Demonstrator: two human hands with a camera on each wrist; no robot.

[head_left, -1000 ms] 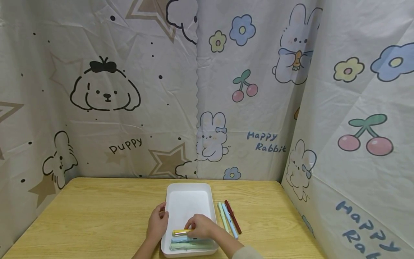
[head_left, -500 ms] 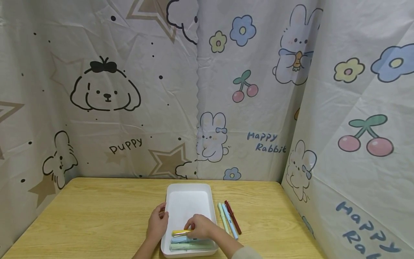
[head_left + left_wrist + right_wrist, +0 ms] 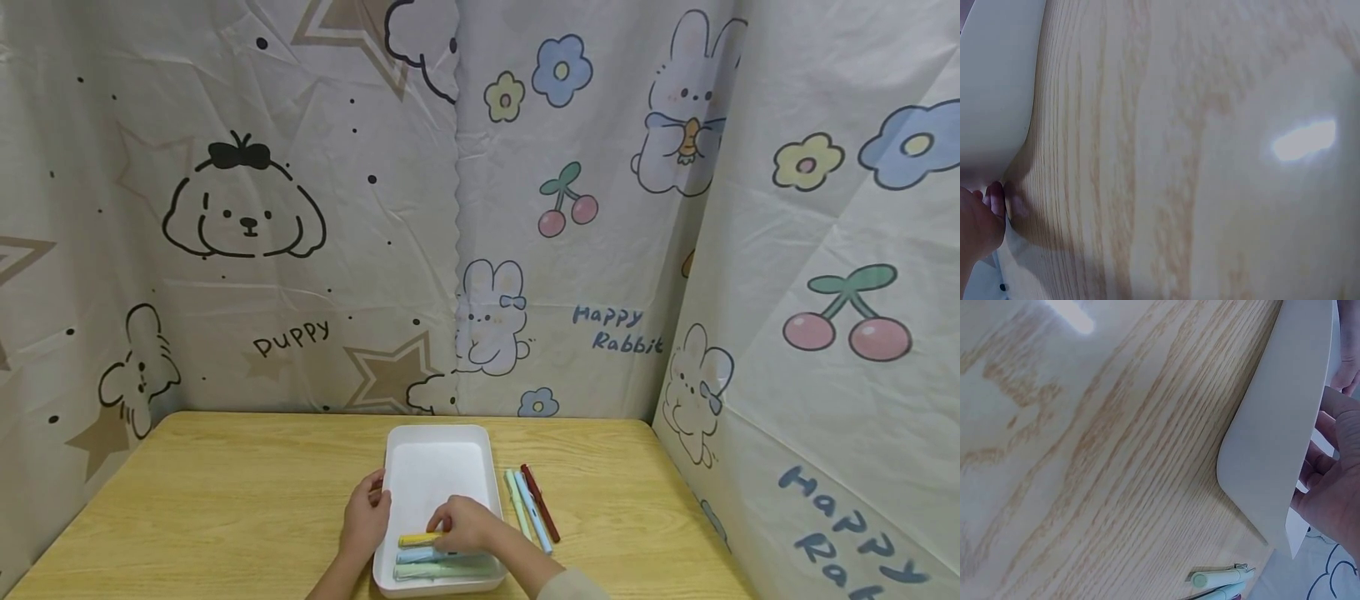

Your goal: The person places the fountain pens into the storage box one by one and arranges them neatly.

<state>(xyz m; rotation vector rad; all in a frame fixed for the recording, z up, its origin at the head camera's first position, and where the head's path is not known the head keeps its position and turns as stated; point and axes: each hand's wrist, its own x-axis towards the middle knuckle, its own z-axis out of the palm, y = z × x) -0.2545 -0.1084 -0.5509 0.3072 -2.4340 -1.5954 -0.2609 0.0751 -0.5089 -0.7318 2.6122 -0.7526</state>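
Note:
A white tray (image 3: 438,467) stands on the table with its long side pointing away from me. My left hand (image 3: 365,521) holds its left rim; the left wrist view catches only part of that hand (image 3: 982,222) against the tray's outer wall. Inside the near end, my right hand (image 3: 468,525) pinches a yellow pen (image 3: 417,541) lying crosswise. Its right end is hidden by the fingers. Nearer to me in the tray lie a light blue pen (image 3: 420,555) and pale green pens (image 3: 442,571), roughly parallel to it. How many green ones there are I cannot tell.
Right of the tray, a pale green pen (image 3: 517,504), a light blue pen (image 3: 533,512) and a dark red pen (image 3: 542,504) lie side by side on the wooden table (image 3: 247,500). Printed curtains (image 3: 315,292) rise behind the table and along its sides.
Slightly rolled, the yellow pen now shows less of its shiny clip between my right fingers. Both hands and the tray stay almost where they were.

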